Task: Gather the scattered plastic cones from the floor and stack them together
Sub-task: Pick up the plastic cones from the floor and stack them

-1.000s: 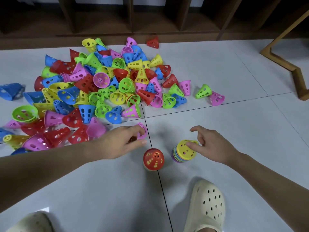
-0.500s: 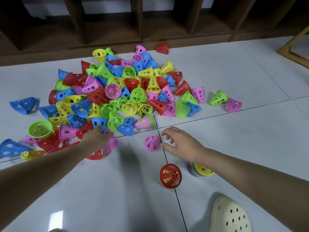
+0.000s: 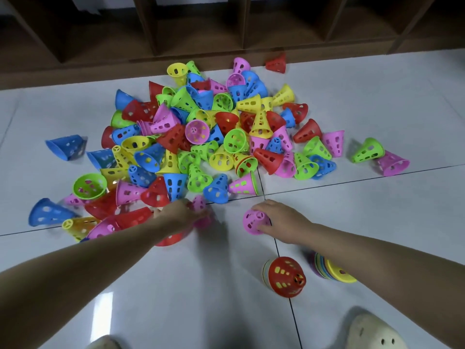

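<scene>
Clearly most work remains: the head view shows a big pile of cones (image 3: 208,139) scattered on the far floor (image 3: 377,102). Two short stacks stand near, a red-topped stack (image 3: 285,277) and a yellow-topped stack (image 3: 334,272). The right hand (image 3: 284,220) grips a pink cone (image 3: 254,221); the left hand (image 3: 180,215) reaches among the pile's near cones, its fingers too blurred to judge. No writing is readable.

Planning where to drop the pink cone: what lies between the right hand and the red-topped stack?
Only bare floor tile with a grout line, in the head view, separates the right hand from the red-topped stack.
</scene>
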The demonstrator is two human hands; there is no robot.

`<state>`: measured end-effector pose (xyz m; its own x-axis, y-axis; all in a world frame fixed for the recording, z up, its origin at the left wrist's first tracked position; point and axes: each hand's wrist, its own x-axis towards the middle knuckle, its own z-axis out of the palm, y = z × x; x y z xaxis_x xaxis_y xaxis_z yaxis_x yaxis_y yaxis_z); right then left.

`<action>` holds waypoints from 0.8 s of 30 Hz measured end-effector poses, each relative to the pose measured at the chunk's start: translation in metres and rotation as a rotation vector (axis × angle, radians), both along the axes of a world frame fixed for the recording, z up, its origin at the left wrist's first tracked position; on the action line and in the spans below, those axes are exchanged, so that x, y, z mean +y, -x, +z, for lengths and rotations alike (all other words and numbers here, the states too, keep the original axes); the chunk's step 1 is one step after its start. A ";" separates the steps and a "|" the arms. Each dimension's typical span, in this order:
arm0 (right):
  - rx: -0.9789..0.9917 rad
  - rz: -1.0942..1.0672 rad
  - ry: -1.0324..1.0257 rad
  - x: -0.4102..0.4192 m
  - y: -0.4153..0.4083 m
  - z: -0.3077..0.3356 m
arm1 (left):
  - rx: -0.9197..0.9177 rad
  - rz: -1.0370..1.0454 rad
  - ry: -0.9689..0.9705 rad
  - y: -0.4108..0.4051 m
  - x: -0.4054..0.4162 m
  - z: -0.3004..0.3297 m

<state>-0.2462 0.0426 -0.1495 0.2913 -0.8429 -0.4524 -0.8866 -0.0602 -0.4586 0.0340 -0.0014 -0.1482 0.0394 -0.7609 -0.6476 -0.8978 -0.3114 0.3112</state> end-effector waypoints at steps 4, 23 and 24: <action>-0.001 -0.005 -0.008 0.010 -0.004 -0.007 | 0.041 -0.040 -0.003 0.003 0.015 0.000; -0.472 -0.527 0.215 0.069 0.052 0.089 | 0.717 -0.260 0.271 0.060 0.080 0.077; -0.485 -0.546 0.232 0.075 0.056 0.094 | 0.726 -0.309 0.290 0.065 0.086 0.083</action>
<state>-0.3019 0.1174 -0.0555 -0.0730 -0.9820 -0.1743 -0.5211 0.1866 -0.8329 -0.0308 0.0843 -0.0653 -0.5490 -0.8094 -0.2086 -0.4757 0.0973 0.8742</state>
